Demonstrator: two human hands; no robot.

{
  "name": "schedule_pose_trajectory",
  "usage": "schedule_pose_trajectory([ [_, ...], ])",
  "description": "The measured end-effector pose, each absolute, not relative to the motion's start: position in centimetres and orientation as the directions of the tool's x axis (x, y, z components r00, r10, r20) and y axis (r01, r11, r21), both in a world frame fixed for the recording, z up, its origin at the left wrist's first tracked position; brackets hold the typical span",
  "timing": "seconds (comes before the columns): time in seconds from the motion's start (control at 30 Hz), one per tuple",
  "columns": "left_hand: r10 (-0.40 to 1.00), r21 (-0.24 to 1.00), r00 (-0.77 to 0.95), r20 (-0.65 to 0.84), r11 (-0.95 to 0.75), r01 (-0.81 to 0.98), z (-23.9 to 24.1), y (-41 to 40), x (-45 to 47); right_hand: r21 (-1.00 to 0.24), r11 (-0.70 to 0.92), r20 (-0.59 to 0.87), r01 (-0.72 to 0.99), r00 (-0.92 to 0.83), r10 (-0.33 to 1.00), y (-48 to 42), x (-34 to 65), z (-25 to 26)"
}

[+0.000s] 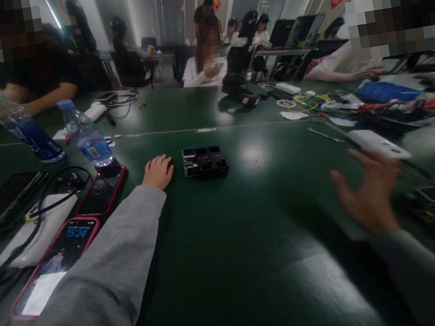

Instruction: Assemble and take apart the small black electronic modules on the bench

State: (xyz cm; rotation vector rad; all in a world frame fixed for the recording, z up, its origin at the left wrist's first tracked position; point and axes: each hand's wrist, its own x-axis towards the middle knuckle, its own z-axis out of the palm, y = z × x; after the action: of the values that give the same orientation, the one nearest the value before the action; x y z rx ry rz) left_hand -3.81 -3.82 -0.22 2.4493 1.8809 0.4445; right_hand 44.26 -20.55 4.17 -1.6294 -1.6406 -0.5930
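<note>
Through the head camera I'm keeping the black module [206, 162] near the middle of my view, where it is sitting flat on the dark green table [253, 234]. At its nine o'clock, just beside it but apart, I'm resting my left hand [158, 173] palm down, fingers loosely spread and curving a little.

My right hand [370, 191] is hanging well apart from the module, toward its four o'clock — fingers wide, thumb standing off, the whole hand blurring slightly. Its fingertips are overlapping the white power strip [379, 143] in view; I cannot tell whether they are touching it. At that hand's three o'clock a circuit board [433, 195] is lying on the table.

A red-edged phone [102, 191] is lying at nine o'clock from my left hand, and a clear bottle [90, 136] is standing behind it — toward the module's ten o'clock.
</note>
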Motion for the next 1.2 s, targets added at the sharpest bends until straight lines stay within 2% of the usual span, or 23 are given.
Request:
schedule_pose_trajectory([
  [0.1,0.947,0.186,0.237,0.215,-0.278,0.942,-0.3,-3.8,-3.8,-0.218,0.355,0.598,0.909,-0.163,0.785,-16.8,34.0,3.5],
  [0.2,0.948,0.182,0.233,0.219,-0.274,0.944,-0.3,-3.8,-3.9,-0.208,0.553,0.415,0.807,-0.439,0.797,-14.3,27.1,2.5],
  [0.27,0.948,0.182,0.232,0.218,-0.273,0.945,-0.1,-3.9,-3.8,-0.213,0.598,0.346,0.773,-0.513,0.786,-13.4,25.5,2.1],
  [0.33,0.948,0.183,0.236,0.213,-0.276,0.944,0.0,-4.0,-3.8,-0.229,0.587,0.366,0.776,-0.490,0.791,-13.0,25.6,1.9],
  [0.47,0.947,0.183,0.232,0.221,-0.274,0.944,0.1,-4.1,-3.7,-0.267,0.533,0.542,0.803,-0.332,0.772,-12.8,26.9,1.6],
  [0.53,0.947,0.182,0.227,0.226,-0.270,0.945,0.1,-4.1,-3.6,-0.288,0.502,0.579,0.816,-0.269,0.770,-12.7,27.1,1.3],
  [0.73,0.954,0.193,0.230,0.194,-0.267,0.944,0.2,-4.1,-3.7,-0.429,0.403,0.475,0.808,-0.177,0.862,-11.8,27.4,0.4],
  [0.83,0.953,0.196,0.233,0.194,-0.271,0.942,0.3,-4.2,-3.7,-0.494,0.385,0.500,0.780,-0.108,0.859,-11.4,27.9,0.1],
  [0.93,0.954,0.193,0.230,0.194,-0.267,0.944,0.4,-4.3,-3.7,-0.502,0.409,0.569,0.763,-0.065,0.820,-10.7,28.3,0.0],
  [1.0,0.953,0.191,0.227,0.199,-0.265,0.945,0.4,-4.3,-3.7,-0.489,0.446,0.581,0.750,-0.101,0.807,-10.1,28.4,0.0],
  [1.1,0.951,0.191,0.225,0.211,-0.266,0.945,0.3,-4.3,-3.7,-0.488,0.458,0.529,0.743,-0.167,0.832,-9.6,28.4,0.2],
  [1.2,0.951,0.191,0.223,0.214,-0.264,0.945,0.1,-4.1,-3.8,-0.511,0.421,0.486,0.750,-0.152,0.861,-9.8,29.0,0.6],
])
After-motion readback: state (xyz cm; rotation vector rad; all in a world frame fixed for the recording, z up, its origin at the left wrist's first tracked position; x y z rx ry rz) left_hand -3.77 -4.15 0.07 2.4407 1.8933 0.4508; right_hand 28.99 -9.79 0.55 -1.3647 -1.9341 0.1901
